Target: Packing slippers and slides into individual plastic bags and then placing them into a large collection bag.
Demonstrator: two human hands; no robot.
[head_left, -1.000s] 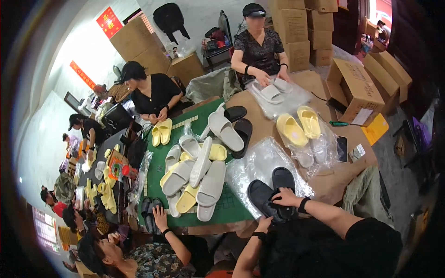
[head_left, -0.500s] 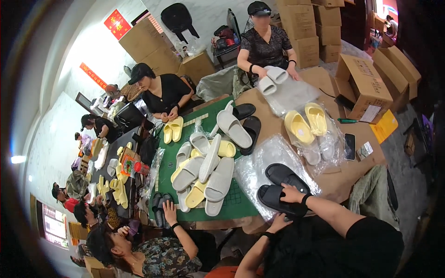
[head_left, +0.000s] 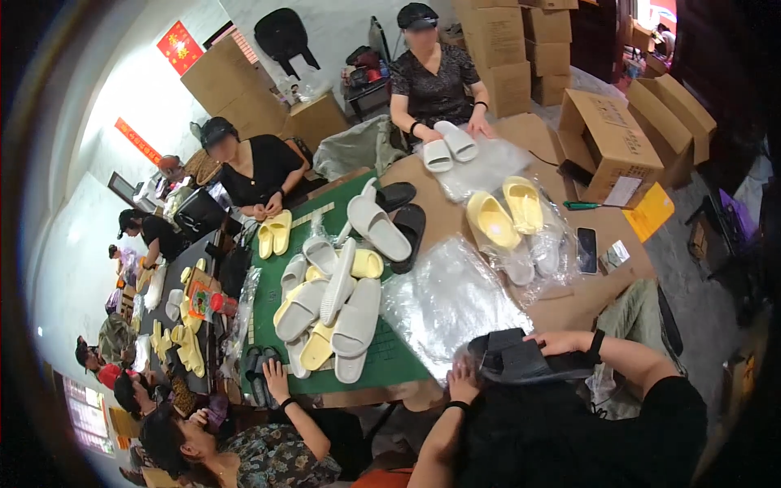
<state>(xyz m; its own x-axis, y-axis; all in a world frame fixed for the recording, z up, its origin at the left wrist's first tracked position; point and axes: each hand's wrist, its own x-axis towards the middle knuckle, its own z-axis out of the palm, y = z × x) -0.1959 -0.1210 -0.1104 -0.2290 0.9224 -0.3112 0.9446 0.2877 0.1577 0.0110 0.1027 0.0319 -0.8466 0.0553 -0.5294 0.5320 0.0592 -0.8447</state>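
My right hand (head_left: 560,342) is closed on a pair of black slippers (head_left: 525,362), held at the near table edge close to my body. My left hand (head_left: 462,382) is beside the slippers' left end, fingers stretched out at the near edge of the clear plastic bags (head_left: 455,297). Those bags lie flat on the brown cardboard table cover. Beyond them, two yellow slippers (head_left: 494,220) rest with clear bags around and under them. To the left, grey slippers (head_left: 355,317) and yellow slippers are heaped on the green mat (head_left: 382,346).
Across the table a co-worker handles white-grey slippers (head_left: 449,146) over clear bags. A phone (head_left: 586,250) and a green-handled tool (head_left: 579,206) lie at the right, near an open carton (head_left: 606,146). At the left, another person's hand (head_left: 277,380) touches dark slippers (head_left: 259,376).
The black slippers have moved off the plastic bags toward me and turned, with my right hand now at their right end. My left hand has shifted slightly left. The whole view has shifted.
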